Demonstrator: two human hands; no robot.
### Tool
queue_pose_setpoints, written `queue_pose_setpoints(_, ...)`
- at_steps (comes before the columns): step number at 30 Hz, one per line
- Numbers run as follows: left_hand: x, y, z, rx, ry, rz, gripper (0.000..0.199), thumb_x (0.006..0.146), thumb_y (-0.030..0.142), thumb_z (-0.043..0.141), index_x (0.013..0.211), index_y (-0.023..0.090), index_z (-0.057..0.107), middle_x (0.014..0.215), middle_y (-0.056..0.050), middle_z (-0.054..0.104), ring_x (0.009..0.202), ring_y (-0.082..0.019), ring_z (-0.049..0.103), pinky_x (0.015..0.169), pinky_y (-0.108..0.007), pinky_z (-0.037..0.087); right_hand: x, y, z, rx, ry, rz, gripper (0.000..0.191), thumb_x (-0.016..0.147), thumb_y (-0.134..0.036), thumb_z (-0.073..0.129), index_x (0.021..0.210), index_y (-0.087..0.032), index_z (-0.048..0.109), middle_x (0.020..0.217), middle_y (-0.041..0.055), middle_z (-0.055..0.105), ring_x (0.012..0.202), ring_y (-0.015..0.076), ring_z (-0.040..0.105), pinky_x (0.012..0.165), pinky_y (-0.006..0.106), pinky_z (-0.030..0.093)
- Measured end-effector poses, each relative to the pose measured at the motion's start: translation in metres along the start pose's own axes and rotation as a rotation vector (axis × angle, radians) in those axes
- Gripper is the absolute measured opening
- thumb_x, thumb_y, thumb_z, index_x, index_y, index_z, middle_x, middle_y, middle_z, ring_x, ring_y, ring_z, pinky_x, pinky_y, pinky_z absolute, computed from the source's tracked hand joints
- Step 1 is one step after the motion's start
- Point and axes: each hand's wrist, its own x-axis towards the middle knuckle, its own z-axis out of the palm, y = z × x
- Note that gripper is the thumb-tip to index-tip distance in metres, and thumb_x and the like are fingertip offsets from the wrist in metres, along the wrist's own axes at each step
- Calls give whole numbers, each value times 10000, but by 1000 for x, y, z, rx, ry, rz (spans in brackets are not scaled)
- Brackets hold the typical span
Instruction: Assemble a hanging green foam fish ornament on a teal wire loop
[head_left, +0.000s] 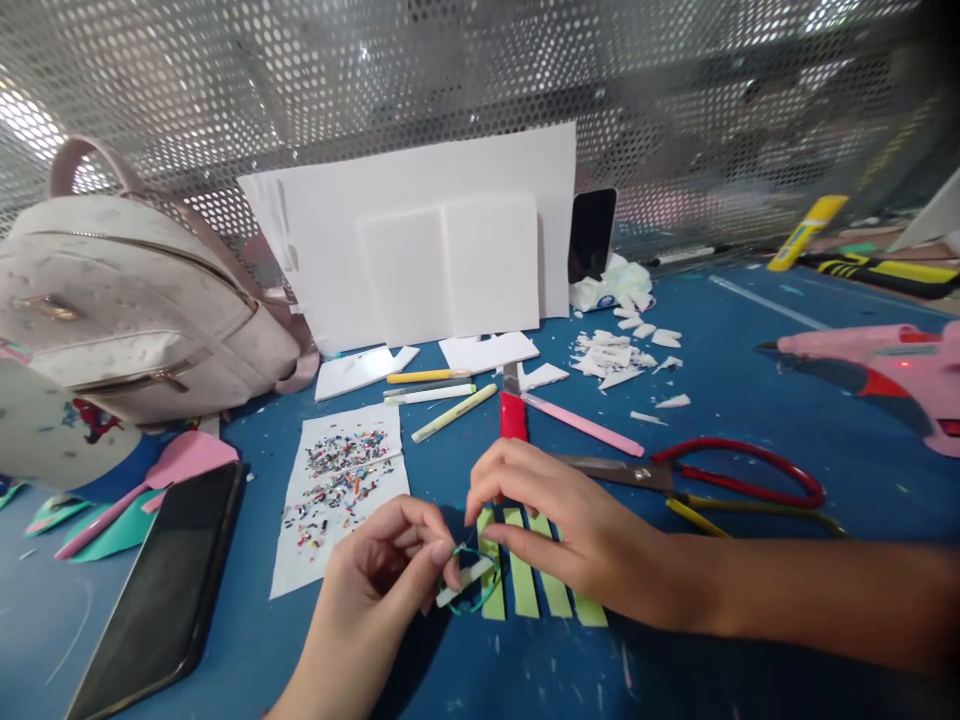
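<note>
My left hand (390, 580) pinches a thin teal loop (474, 606), which looks like a beaded bracelet; a small whitish strip lies across it. Close by on the right, my right hand (570, 530) reaches over from the side, its thumb and curled fingers nearly together above the loop. Whatever is between those fingertips is too fine to make out. Beneath the right hand lie several yellow-green paper strips (523, 580), partly covered by it. To the left, a white paper sheet (292, 560) carries many tiny multicoloured beads (349, 465).
Scissors (735, 445), a red-handled cutter (513, 415), pens (454, 412) and white foam scraps (607, 355) lie beyond my hands. A pink glue gun (900, 365) sits at right. A phone (161, 590) and a backpack (135, 290) are left; white boards (420, 240) stand behind.
</note>
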Motion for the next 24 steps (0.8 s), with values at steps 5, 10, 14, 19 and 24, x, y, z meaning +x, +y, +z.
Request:
queue_pose_setpoints(5,0,4,2,-16,-1,-1,222,938,356,633,806,178,614,640,21,626,552,-68,458,511,-154,354,2,3,1,2,20,-34,40,992,-167,577,1011,-196,598,1032,26,539,985,148,542,887,291,435)
queue_pose_setpoints(10,0,6,3,-12,-2,1,213,937,350,630,810,180,614,637,23,642,540,-64,452,514,-155,356,2,3,2,0,53,-53,39,1001,-184,567,972,-192,593,998,23,550,962,147,540,867,289,433)
queue_pose_setpoints(14,0,6,4,-14,-2,1,199,939,340,622,825,177,613,642,20,644,542,-66,451,517,-160,358,2,2,2,2,58,-50,60,998,-187,566,942,-189,586,965,21,570,932,154,539,842,299,430)
queue_pose_setpoints(19,0,7,5,-16,-2,6,194,939,330,616,827,172,611,639,16,624,557,-76,454,521,-169,367,3,3,2,6,59,-49,66,996,-200,565,934,-190,585,939,14,585,901,155,532,818,306,424)
queue_pose_setpoints(24,0,7,5,-2,1,9,188,938,329,619,830,175,610,648,11,619,562,-85,465,520,-182,374,2,2,2,6,58,-37,74,996,-209,561,928,-191,584,932,20,583,889,164,527,809,320,421)
